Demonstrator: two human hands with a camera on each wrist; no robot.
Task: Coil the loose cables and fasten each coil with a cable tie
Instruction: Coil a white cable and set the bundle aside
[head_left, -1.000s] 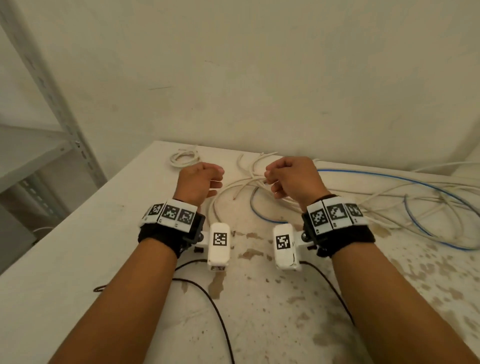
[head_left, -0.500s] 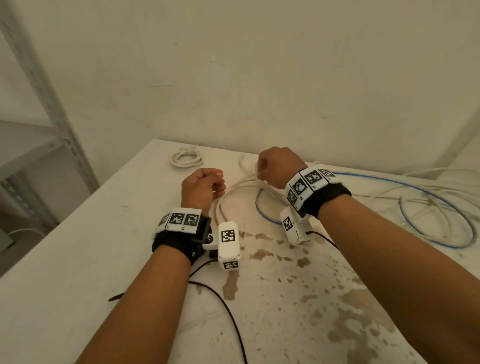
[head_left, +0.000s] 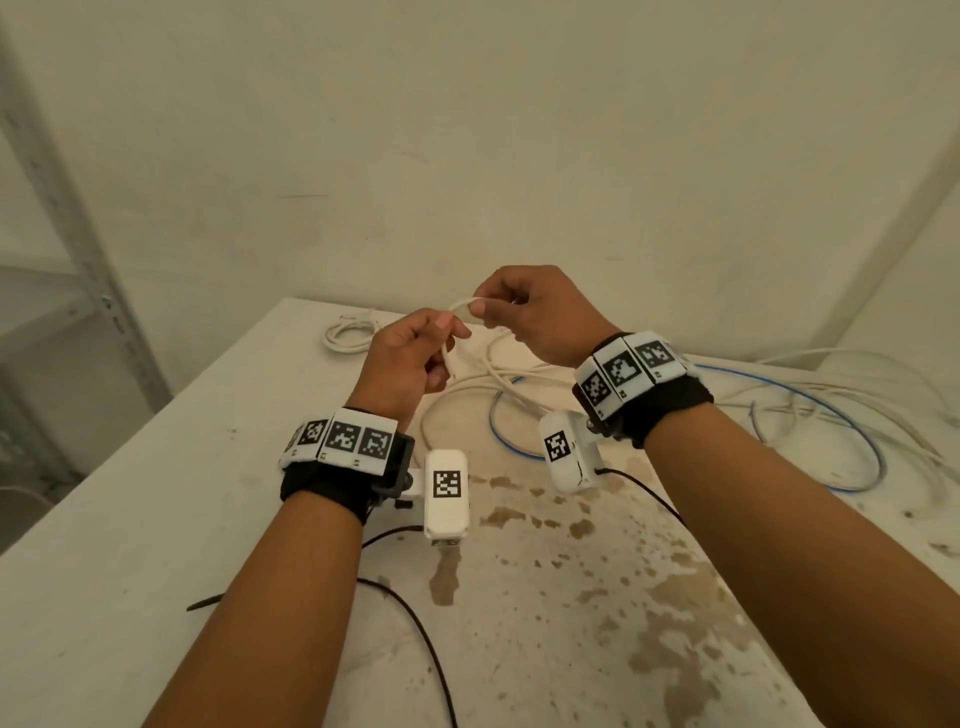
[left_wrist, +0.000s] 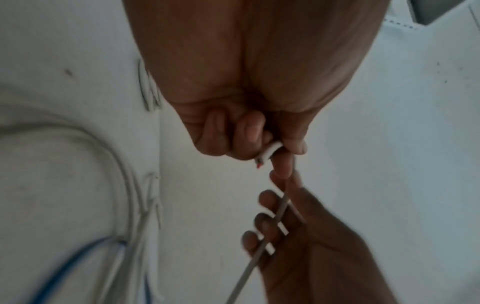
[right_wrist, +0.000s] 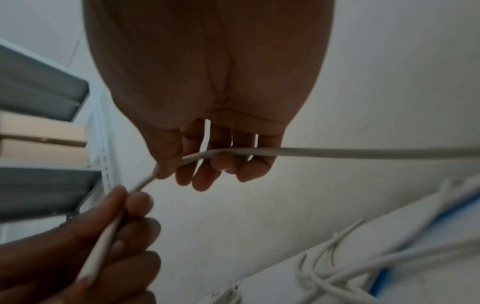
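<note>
The left hand (head_left: 410, 358) pinches the white cable's (head_left: 462, 304) cut end; the right hand (head_left: 530, 312), just beside, curls its fingers (right_wrist: 207, 172) round it, cable trailing rightward down to the bench (head_left: 156, 493).

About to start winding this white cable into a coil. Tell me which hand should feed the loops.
Right. The right hand already holds the white cable on the side that runs to the loose pile, while the left hand pinches its cut end and can anchor the coil.
</note>
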